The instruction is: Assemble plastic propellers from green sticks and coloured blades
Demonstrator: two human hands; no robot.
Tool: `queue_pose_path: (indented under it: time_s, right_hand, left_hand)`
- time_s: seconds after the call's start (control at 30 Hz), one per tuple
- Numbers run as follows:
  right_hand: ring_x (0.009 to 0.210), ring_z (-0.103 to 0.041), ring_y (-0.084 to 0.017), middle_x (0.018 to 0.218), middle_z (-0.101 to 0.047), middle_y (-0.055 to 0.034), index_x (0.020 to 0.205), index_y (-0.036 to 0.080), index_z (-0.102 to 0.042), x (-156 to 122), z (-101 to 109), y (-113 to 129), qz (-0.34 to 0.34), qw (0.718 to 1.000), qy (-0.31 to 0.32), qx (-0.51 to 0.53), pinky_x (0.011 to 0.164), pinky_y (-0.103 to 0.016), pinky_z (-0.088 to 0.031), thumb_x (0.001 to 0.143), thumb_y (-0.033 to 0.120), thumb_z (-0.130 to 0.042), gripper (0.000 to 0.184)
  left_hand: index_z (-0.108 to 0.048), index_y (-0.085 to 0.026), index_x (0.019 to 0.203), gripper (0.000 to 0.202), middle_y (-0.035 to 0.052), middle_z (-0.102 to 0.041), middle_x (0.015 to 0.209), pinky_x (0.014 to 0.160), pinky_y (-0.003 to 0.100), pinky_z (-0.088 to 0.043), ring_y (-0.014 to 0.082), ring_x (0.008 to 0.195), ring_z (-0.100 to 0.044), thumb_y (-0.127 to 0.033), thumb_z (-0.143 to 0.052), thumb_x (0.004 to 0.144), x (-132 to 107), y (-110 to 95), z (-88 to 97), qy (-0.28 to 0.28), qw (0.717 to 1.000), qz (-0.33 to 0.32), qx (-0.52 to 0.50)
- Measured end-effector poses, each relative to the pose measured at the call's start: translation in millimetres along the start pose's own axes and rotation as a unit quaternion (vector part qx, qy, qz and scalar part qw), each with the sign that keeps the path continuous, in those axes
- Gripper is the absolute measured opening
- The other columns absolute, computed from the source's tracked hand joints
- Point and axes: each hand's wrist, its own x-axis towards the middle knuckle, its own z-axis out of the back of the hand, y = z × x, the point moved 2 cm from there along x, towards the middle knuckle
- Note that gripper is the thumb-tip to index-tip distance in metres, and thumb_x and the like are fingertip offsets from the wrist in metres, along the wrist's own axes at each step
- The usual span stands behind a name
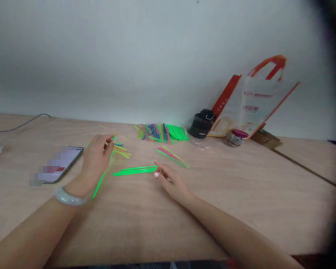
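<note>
Sticks point(134, 171), thin and neon green

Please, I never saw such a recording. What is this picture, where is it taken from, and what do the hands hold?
This is one picture from a camera worn on a person's head, looking forward and down. There is no machine. The left hand seems to hold thin green and yellow sticks. The right hand lies with its fingers at the end of some bright green sticks. On the wooden table lie a pile of coloured sticks and a phone.
</note>
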Motion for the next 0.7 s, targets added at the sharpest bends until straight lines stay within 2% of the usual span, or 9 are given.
queue_pose_path:
  time_s: [0.1, 0.2, 0.4, 0.7]
  right_hand:
    - [0.078, -0.057, -0.014, 0.090, -0.062, -0.0044, 0.121, 0.021, -0.056, 1, 0, 0, 0.005, 1.000, 0.008, -0.002, 0.066, -0.026, -0.047, 0.087, 0.031, -0.048, 0.037]
    - [0.077, -0.057, -0.014, 0.090, -0.062, -0.0049, 0.119, 0.020, -0.058, 1, 0, -2, 0.005, 1.000, 0.006, -0.006, 0.066, -0.026, -0.047, 0.087, 0.032, -0.048, 0.035]
    - [0.078, -0.058, -0.015, 0.089, -0.062, -0.0058, 0.116, 0.018, -0.060, 1, 1, -5, 0.011, 1.000, -0.001, -0.013, 0.065, -0.026, -0.047, 0.088, 0.032, -0.048, 0.034]
    - [0.079, -0.060, -0.018, 0.091, -0.066, -0.0074, 0.110, 0.019, -0.063, 5, 4, -10, 0.008, 0.999, -0.028, -0.040, 0.069, -0.031, -0.049, 0.087, 0.032, -0.048, 0.031]
  left_hand:
    - [-0.059, -0.015, 0.109, 0.032, 0.0081, -0.061, 0.097, 0.077, 0.032, -0.047, 0.0190, 0.081, -0.058, -0.028, -0.041, 0.087, 7, 32, -4.1, 0.042, 0.996, 0.056, 0.053]
    - [-0.061, -0.014, 0.107, 0.033, 0.0107, -0.061, 0.101, 0.081, 0.034, -0.046, 0.0224, 0.091, -0.058, -0.025, -0.039, 0.086, 6, 49, -12.3, 0.102, 0.985, 0.091, 0.102]
    - [-0.061, -0.015, 0.112, 0.036, 0.0122, -0.062, 0.107, 0.085, 0.034, -0.046, 0.0233, 0.097, -0.058, -0.024, -0.039, 0.085, 4, 52, -16.8, 0.149, 0.975, 0.104, 0.132]
    - [-0.063, -0.014, 0.106, 0.034, 0.0125, -0.063, 0.106, 0.082, 0.035, -0.047, 0.0246, 0.093, -0.060, -0.025, -0.038, 0.086, 4, 51, -12.0, 0.172, 0.966, 0.094, 0.166]
